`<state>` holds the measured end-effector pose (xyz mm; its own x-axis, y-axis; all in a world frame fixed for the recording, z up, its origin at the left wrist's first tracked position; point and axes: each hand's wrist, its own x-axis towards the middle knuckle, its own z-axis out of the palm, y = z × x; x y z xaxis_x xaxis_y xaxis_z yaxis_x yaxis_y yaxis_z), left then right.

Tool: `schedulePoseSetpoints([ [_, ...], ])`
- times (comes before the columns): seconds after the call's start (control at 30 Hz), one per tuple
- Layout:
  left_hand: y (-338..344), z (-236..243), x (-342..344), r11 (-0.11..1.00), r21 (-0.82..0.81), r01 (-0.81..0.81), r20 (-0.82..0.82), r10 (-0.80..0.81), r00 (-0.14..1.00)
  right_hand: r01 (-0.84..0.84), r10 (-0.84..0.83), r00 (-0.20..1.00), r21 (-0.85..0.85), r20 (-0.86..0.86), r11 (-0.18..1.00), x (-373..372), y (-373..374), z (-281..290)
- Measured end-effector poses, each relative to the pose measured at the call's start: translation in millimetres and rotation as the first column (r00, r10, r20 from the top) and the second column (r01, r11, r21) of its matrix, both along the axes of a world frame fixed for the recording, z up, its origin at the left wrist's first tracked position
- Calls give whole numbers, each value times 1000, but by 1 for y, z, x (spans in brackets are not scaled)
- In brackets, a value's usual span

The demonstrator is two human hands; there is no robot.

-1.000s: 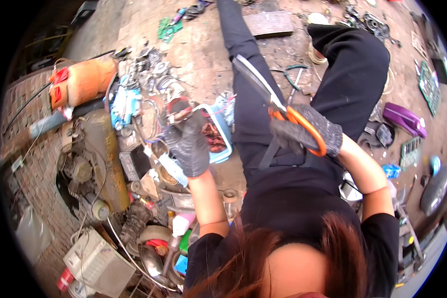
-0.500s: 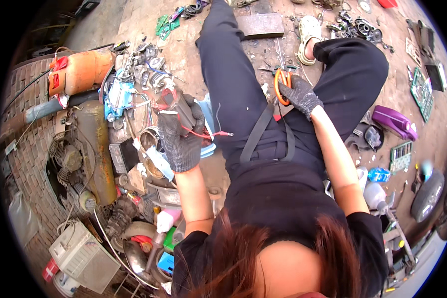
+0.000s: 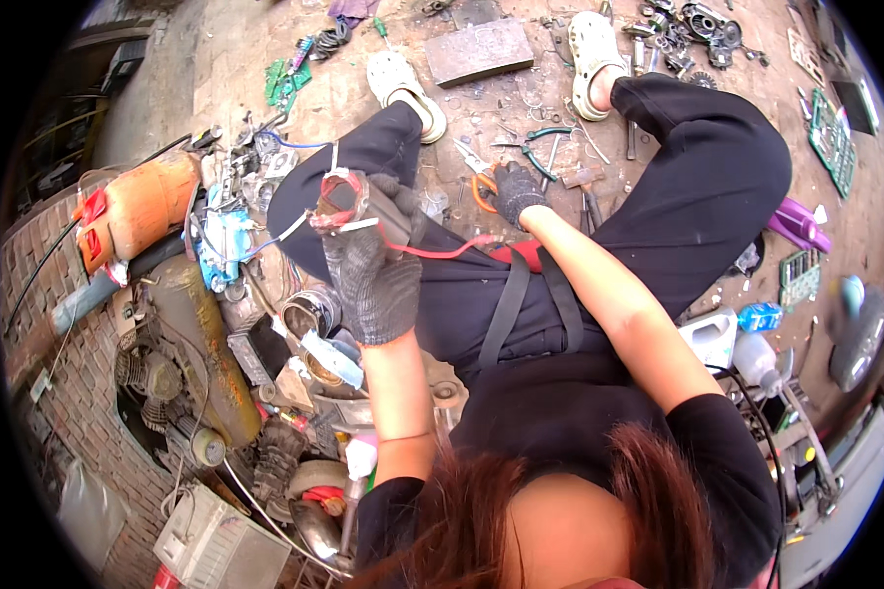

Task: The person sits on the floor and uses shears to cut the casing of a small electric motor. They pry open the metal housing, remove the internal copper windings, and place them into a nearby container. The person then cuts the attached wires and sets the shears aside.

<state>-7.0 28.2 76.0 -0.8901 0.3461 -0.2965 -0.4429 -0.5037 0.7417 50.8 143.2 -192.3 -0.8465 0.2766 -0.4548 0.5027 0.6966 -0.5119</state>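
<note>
My left hand (image 3: 375, 280), in a dark grey knit glove, is closed round a motor stator (image 3: 342, 196), a dark metal core with reddish windings in its round opening. Red, blue and white wires trail from it; a red one reaches across my lap. My gloved right hand (image 3: 521, 194) is low over the floor between my legs, closed on a pair of orange-handled scissors (image 3: 483, 191). Their blades point away from me, up and left. Just beyond that hand lie pliers with green handles (image 3: 538, 162) and a hammer (image 3: 585, 178).
A metal block (image 3: 479, 53) rests between my feet. At the left stand an orange gas cylinder (image 3: 152, 206), a rusty cylinder (image 3: 206, 344) and scrap parts. Circuit boards (image 3: 831, 147), a purple plastic part (image 3: 798, 226) and a blue bottle (image 3: 759, 316) lie to the right.
My right hand has gone forward and left with the scissors, down toward the floor. The stator stays in my left hand. My left leg is now bent outward, and the view has shifted.
</note>
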Motion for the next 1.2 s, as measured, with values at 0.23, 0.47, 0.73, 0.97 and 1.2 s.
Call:
schedulePoseSetpoints([
  [0.23, 11, -56, -40, 987, -157, 13, -89, -27, 996, 259, -278, 930, 109, 239, 960, 7, 26, -55],
  [0.47, 22, -92, -68, 963, -267, -30, 21, 36, 999, 616, -631, 655, 191, 416, 765, 22, 44, -96],
  [0.73, 24, -107, -75, 957, -265, -114, 130, 152, 980, 20, 1, 910, -45, 414, 999, 23, -16, -65],
  [0.97, 31, -113, -66, 900, -432, -63, 87, 111, 990, 171, -153, 874, 3, 460, 985, 35, -35, -116],
  [1.2, 37, -116, -67, 824, -566, 10, -24, -29, 999, 74, -14, 866, -100, 501, 992, 9, -8, -78],
])
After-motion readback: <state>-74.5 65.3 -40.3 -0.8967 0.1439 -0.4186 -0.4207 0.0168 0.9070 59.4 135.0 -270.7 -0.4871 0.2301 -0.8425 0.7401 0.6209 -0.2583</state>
